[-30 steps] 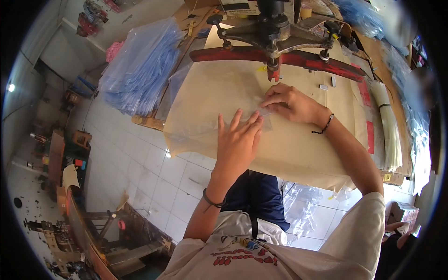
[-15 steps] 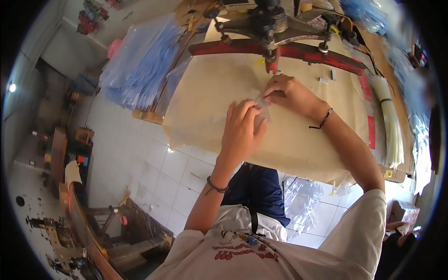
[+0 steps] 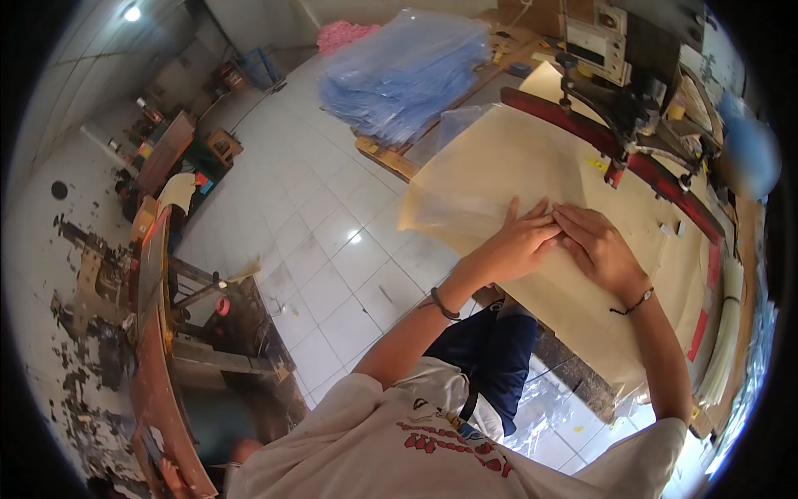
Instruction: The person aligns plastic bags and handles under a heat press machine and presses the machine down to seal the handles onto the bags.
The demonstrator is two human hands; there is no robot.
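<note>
A clear plastic sheet lies on the brown paper covering the worktable, its near right corner running under my hands. My left hand rests on the sheet, fingers stretched out and slightly apart. Touching its fingertips, my right hand has its fingers pressed together at the sheet's edge. What lies between those fingertips is mostly hidden. Beyond the hands, a red metal bar on a dark bracket spans the table above the paper. Two small grey blocks sit right of my right hand.
Stacked bluish plastic sheets lie at the table's far left, with a pink bundle behind. A tied pale bundle is at the right edge. Another person's hand shows low left, beside a brown board. White tiles cover the floor.
The view has swung left, so the table appears farther right and tilted. My hands have come together at the sheet's near edge, farther from the red bar; the left fingers have spread.
</note>
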